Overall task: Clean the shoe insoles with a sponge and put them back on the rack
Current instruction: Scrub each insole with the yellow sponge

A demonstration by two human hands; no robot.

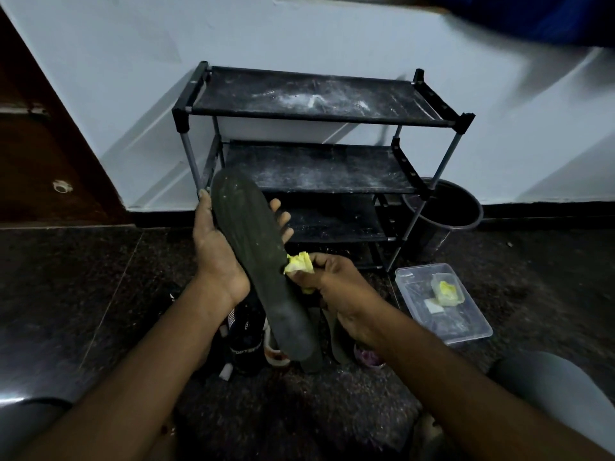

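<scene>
The left hand is cradling the dark insole from behind, fingers wrapping its edges, tilting it up for access; the right hand is pinching the yellow sponge against its right edge; the rack is standing behind, awaiting the insole.

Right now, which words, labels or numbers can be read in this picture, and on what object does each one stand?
None reads clearly.
White lettering on the black object under the insole: too blurred to read.
The rack and the clear box: no legible text.
</scene>
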